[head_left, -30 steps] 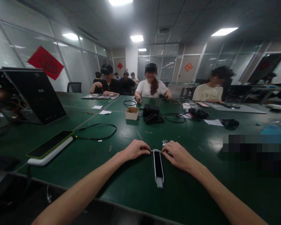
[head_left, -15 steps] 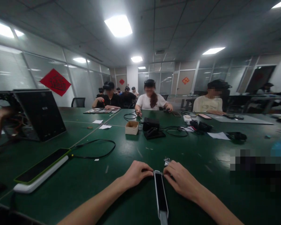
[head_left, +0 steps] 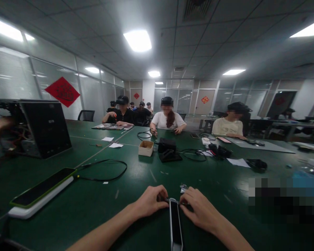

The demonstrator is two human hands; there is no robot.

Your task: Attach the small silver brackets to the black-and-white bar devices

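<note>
Left hand [head_left: 151, 201] and right hand [head_left: 201, 211] closed narrow, fingertips pinching opposite sides of the top end of a slim black-faced unit [head_left: 176, 223], apparently for steadying. Unit lying lengthwise on green bench [head_left: 136, 174]. Small metal part [head_left: 183, 188] just beyond, within reach.

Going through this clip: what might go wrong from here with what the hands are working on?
The small metal part lies loose just beyond the right hand, so it might get knocked aside. The left hand and right hand crowd the narrow end of the slim black device, so a slip could twist or shift it.
</note>
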